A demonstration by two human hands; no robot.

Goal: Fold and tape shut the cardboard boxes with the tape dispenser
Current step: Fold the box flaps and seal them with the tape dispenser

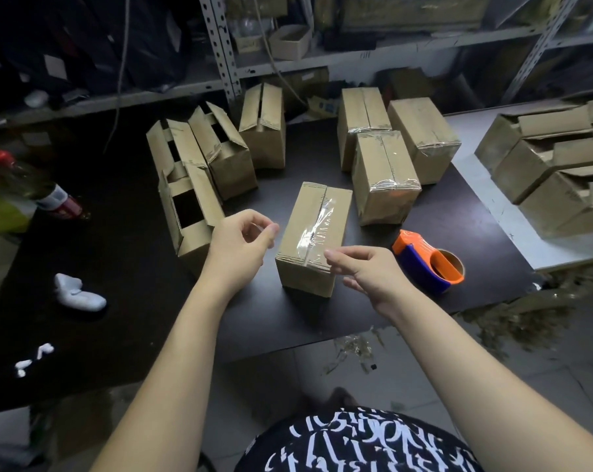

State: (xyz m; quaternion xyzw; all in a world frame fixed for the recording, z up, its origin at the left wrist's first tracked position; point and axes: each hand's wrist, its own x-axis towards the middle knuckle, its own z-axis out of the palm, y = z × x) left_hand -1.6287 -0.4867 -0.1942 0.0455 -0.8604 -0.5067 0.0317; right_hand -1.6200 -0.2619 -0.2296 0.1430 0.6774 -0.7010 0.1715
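A closed cardboard box [310,240] stands in the middle of the dark table [124,267], with a strip of clear tape [317,229] along its top seam. My left hand [240,247] hovers just left of the box, fingers loosely curled, holding nothing. My right hand [366,270] is at the box's near right corner, fingertips by the tape's end; whether they touch it I cannot tell. The orange and blue tape dispenser [428,262] lies on the table to the right of my right hand.
Several untaped boxes with open flaps [199,185] stand at the left back. Three taped boxes [385,175] stand at the right back. More boxes [557,165] are stacked on a white surface far right. A bottle [32,185] and white scraps [80,294] lie left. Metal shelving stands behind.
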